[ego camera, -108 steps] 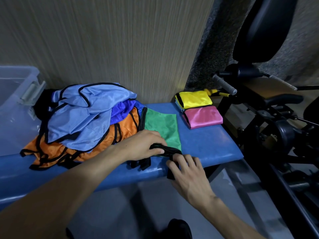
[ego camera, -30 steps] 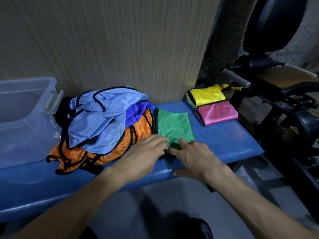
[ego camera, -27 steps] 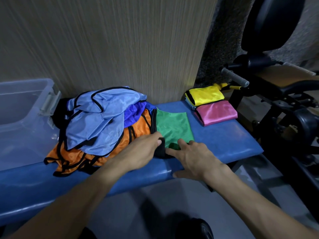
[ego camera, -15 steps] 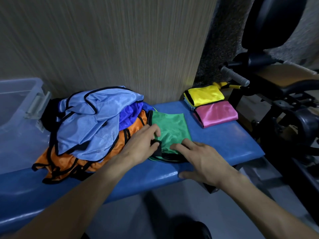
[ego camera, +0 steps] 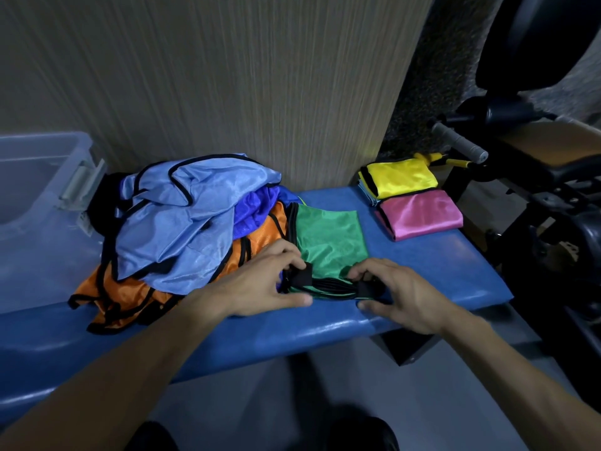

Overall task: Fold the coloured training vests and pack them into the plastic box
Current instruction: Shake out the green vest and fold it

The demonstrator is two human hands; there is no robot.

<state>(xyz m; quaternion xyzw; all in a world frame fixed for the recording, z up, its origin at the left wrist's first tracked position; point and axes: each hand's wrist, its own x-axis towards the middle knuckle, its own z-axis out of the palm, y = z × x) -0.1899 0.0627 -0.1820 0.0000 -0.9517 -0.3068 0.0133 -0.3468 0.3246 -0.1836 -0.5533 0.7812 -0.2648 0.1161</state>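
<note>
On a padded blue vinyl bench [ego camera: 439,271], a person folds a shiny green training vest with black trim [ego camera: 328,242]. Far left of the green vest, a clear plastic storage box with a grey latch [ego camera: 42,196] sits open on the bench; no vest can be seen inside it. Between box and green vest lies a loose heap of unfolded vests, a pale blue satin vest edged in black [ego camera: 182,216] uppermost, a royal blue one [ego camera: 250,209] and an orange one [ego camera: 130,291] beneath. The left hand [ego camera: 260,284] pinches the near-left corner of the green vest by its black strap, fingers curled round it; the right hand [ego camera: 400,291] grips the near-right corner the same way. The vest's long axis runs away from the person toward the wall, so the bulk of the cloth lies beyond both grips, and the next fold likely carries the near edge forward over it. Both hands sit about equally close. To the right of the green vest, well apart, rest a folded yellow vest [ego camera: 403,177] and a folded pink vest [ego camera: 422,213], touching each other. A ribbed beige wall panel [ego camera: 227,76] stands behind the bench; black gym equipment [ego camera: 536,177] fills the far right.
</note>
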